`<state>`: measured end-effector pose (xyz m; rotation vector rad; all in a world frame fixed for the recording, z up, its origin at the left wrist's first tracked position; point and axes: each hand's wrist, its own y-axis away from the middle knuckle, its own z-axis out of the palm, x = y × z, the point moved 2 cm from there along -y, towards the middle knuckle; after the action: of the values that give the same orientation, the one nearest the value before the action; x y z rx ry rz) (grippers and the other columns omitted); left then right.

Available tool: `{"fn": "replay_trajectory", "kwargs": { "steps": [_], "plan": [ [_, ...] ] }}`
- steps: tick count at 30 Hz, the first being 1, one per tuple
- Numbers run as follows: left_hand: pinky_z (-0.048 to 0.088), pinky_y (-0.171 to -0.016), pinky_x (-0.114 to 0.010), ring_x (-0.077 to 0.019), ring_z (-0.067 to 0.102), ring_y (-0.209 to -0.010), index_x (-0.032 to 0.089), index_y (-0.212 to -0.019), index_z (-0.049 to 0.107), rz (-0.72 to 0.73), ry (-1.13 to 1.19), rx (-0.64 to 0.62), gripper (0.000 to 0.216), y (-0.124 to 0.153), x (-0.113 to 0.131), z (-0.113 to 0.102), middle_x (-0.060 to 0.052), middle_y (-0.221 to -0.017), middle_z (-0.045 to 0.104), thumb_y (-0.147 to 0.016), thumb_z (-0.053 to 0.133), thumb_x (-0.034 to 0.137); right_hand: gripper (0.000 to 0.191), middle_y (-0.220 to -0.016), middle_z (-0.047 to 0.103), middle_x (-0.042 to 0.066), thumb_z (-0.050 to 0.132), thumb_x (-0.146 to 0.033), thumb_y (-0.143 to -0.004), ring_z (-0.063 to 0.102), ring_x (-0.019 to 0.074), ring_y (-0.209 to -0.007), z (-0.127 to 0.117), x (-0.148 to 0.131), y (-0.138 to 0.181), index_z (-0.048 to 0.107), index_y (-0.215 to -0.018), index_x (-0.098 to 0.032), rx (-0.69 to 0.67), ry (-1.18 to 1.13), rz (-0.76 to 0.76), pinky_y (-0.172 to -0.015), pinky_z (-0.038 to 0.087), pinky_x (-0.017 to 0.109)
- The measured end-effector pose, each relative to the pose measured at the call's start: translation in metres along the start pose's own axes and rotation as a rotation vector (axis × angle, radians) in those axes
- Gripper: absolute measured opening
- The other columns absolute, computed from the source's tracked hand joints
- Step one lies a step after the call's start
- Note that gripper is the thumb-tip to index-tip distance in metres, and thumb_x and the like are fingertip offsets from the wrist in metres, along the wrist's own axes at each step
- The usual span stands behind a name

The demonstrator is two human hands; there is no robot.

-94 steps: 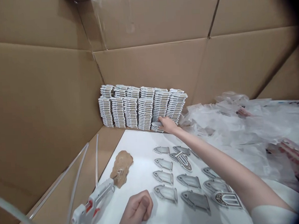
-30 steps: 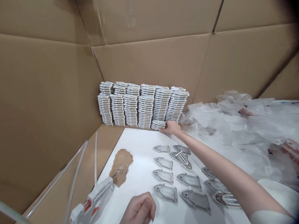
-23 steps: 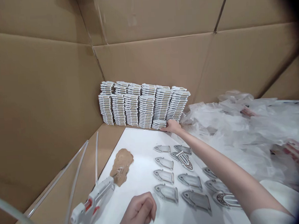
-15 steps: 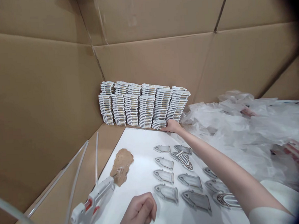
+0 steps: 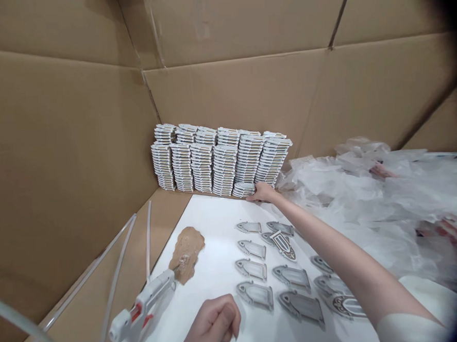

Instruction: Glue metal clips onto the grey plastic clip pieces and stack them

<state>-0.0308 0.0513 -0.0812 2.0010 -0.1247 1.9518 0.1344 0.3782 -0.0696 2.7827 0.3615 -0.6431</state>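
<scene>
My right hand (image 5: 263, 192) reaches far across the white board (image 5: 212, 228) and rests against a short stack of grey pointed pieces (image 5: 243, 189). That short stack stands in front of several tall stacks of the same pieces (image 5: 220, 158) along the cardboard back wall. My left hand (image 5: 217, 326) lies on the board near its front edge, fingers curled into a loose fist with nothing in it. Several single grey pointed pieces (image 5: 254, 272) lie flat in rows on the board between my hands.
A white glue gun (image 5: 142, 305) lies at the board's left edge, nozzle on a brown glue-stained scrap (image 5: 187, 248). Clear glue sticks (image 5: 114, 265) lean on the cardboard floor at left. Crumpled clear plastic bags (image 5: 369, 198) pile up at right. Cardboard walls (image 5: 57, 150) enclose the space.
My right hand has settled slightly lower and to the right against the short stack. My left hand stays in place, curled on the board.
</scene>
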Motion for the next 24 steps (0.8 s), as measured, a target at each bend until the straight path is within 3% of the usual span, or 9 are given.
{"fn": "replay_trajectory", "kwargs": {
  "steps": [9, 13, 18, 24],
  "plan": [
    [0.021, -0.054, -0.027, -0.011, 0.03, -0.055, 0.017, -0.062, 0.045, -0.003, -0.021, 0.002, 0.055, 0.0, 0.0, 0.0, 0.003, -0.057, 0.034, -0.091, 0.037, 0.063, 0.018, -0.073, 0.072, 0.005, 0.071, -0.03, -0.07, 0.064, 0.0149, -0.06, 0.0, -0.004, 0.001, 0.066, -0.079, -0.016, -0.022, 0.013, 0.015, -0.051, 0.045, 0.021],
    [0.021, -0.054, -0.027, -0.011, 0.029, -0.055, 0.017, -0.062, 0.044, -0.007, -0.011, 0.003, 0.054, 0.0, 0.002, 0.0, 0.003, -0.058, 0.034, -0.091, 0.038, 0.063, 0.024, -0.078, 0.072, 0.006, 0.073, -0.036, -0.069, 0.067, 0.0186, -0.068, -0.003, -0.007, 0.007, 0.066, -0.081, -0.017, 0.002, 0.068, 0.018, -0.058, 0.048, 0.024],
    [0.02, -0.054, -0.028, -0.0105, 0.027, -0.053, 0.017, -0.064, 0.046, -0.023, 0.009, -0.011, 0.054, 0.0, -0.003, -0.001, 0.004, -0.056, 0.033, -0.091, 0.038, 0.062, 0.031, -0.099, 0.07, 0.015, 0.073, -0.04, -0.068, 0.065, 0.0323, -0.095, -0.011, -0.009, 0.022, 0.065, -0.086, -0.016, 0.139, 0.205, 0.039, -0.073, 0.049, 0.035],
    [0.019, -0.052, -0.027, -0.0102, 0.027, -0.052, 0.017, -0.063, 0.046, -0.026, 0.031, -0.01, 0.054, -0.001, -0.004, 0.001, 0.004, -0.054, 0.032, -0.09, 0.04, 0.064, 0.037, -0.105, 0.069, 0.011, 0.063, -0.039, -0.082, 0.065, 0.0267, -0.094, -0.016, -0.029, 0.039, 0.052, -0.112, -0.02, 0.408, 0.384, -0.194, -0.072, 0.046, 0.03]
  ]
}}
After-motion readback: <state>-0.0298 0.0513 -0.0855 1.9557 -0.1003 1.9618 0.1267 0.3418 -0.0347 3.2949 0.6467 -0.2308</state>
